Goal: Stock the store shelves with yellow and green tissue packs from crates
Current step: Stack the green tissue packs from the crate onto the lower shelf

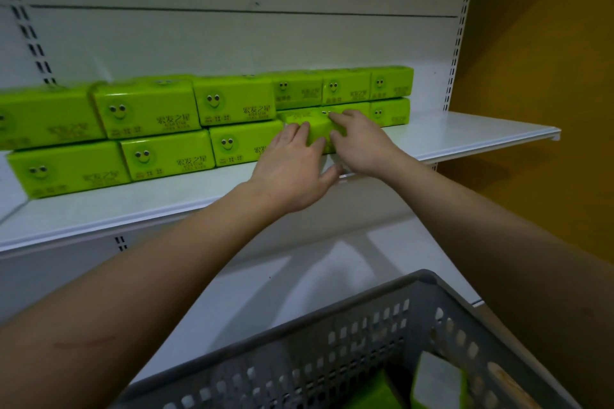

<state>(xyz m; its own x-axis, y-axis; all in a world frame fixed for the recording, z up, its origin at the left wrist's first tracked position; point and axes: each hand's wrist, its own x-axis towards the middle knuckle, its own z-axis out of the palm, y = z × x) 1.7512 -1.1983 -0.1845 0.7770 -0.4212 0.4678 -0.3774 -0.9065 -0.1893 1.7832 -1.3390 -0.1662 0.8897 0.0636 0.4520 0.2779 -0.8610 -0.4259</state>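
— Where are the hands?
— Both are on one green tissue pack (314, 128) on the white shelf (465, 133), right of centre. The left hand (292, 169) lies over the pack's near left side, its fingers (300, 134) straight and slightly spread. The right hand (358, 139) covers the pack's right end, fingers (337, 116) curled over its top edge.

— And the rest of the stock?
— Green packs (146, 106) with smiling faces stand in two stacked rows along the shelf, from the far left to just behind the hands. The held pack sits in the lower row, touching its left neighbour (242, 143).

— Anything nearer?
— A grey perforated crate (332, 335) at the bottom, with green packs (438, 382) inside it.
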